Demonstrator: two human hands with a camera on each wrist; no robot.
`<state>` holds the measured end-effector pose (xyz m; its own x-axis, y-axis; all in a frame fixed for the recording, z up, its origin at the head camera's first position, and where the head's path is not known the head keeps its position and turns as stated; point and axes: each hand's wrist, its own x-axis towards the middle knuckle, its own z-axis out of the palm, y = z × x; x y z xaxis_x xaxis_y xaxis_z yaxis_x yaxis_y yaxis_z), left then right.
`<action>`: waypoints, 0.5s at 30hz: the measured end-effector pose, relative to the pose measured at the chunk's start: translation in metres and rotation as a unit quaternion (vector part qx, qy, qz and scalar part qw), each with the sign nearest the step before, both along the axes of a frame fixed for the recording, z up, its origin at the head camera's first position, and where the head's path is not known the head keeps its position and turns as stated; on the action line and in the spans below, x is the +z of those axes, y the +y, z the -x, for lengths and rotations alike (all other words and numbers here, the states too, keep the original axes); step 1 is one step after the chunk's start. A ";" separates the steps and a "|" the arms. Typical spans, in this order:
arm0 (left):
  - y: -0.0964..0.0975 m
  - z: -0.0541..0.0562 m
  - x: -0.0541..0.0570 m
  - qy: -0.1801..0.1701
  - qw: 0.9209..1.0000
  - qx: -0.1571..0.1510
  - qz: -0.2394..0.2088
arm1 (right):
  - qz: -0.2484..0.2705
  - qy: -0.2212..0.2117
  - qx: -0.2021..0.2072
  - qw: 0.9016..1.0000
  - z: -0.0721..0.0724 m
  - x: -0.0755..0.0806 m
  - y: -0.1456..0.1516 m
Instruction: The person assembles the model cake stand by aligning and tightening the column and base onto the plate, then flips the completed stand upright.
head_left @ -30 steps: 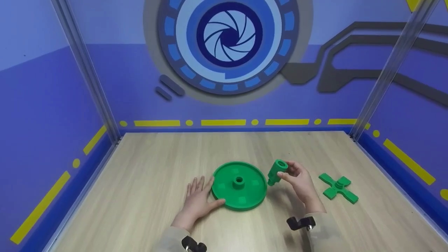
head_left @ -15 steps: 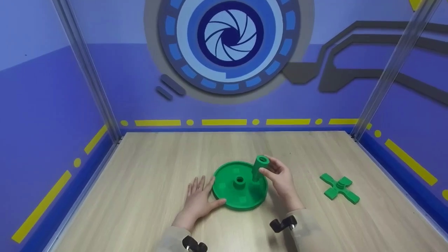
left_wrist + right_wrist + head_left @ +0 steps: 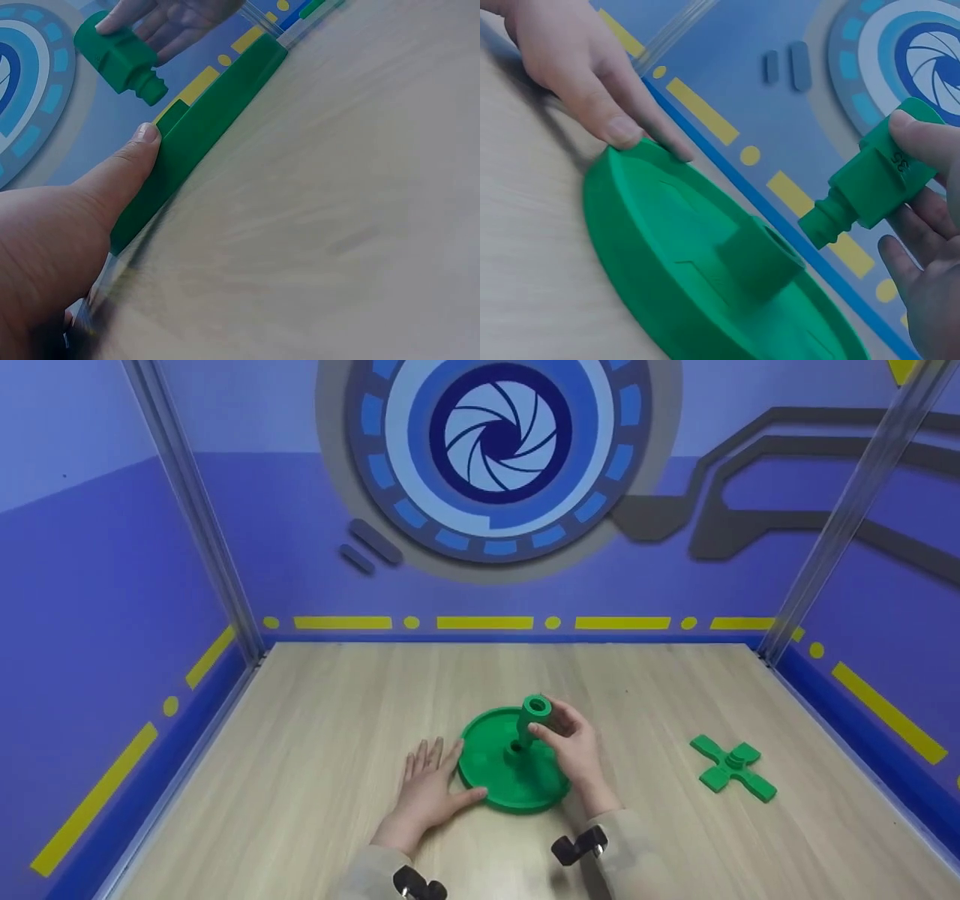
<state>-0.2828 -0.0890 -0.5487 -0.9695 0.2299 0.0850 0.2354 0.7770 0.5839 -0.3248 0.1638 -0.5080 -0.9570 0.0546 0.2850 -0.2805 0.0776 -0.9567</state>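
Note:
A round green dish (image 3: 484,772) with a raised rim and a hollow socket (image 3: 765,255) in its middle lies flat on the table. My left hand (image 3: 427,795) rests against its left edge, fingers spread straight and thumb touching the near rim. Above the socket my right hand (image 3: 574,746) pinches a green cylindrical post (image 3: 535,711) between thumb and fingers. The post has a hole in its top and a narrower ridged stem (image 3: 829,219) pointing down. In the right wrist view that stem is apart from the socket.
A green cross-shaped piece (image 3: 735,765) with a stub at its centre lies on the wooden table (image 3: 337,697) to the right. Blue panels (image 3: 247,532) with yellow markings enclose the back and sides.
My right hand has carried the post leftward, from beside the dish to above its central socket. The left hand has stayed at the dish's edge.

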 end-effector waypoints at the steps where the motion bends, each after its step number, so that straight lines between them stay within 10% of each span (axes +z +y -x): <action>1: 0.000 0.000 0.000 0.001 1.000 -0.001 0.000 | 0.005 0.001 0.002 1.000 0.000 -0.001 -0.001; 15: 0.001 0.000 -0.002 0.006 1.000 0.004 0.010 | -0.020 -0.015 0.020 0.999 -0.001 -0.010 -0.010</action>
<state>-0.2830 -0.0882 -0.5502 -0.9702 0.2237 0.0930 0.2364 0.7905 0.5650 -0.3234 0.1539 -0.5177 -0.9661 0.0045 0.2582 -0.2563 0.1060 -0.9608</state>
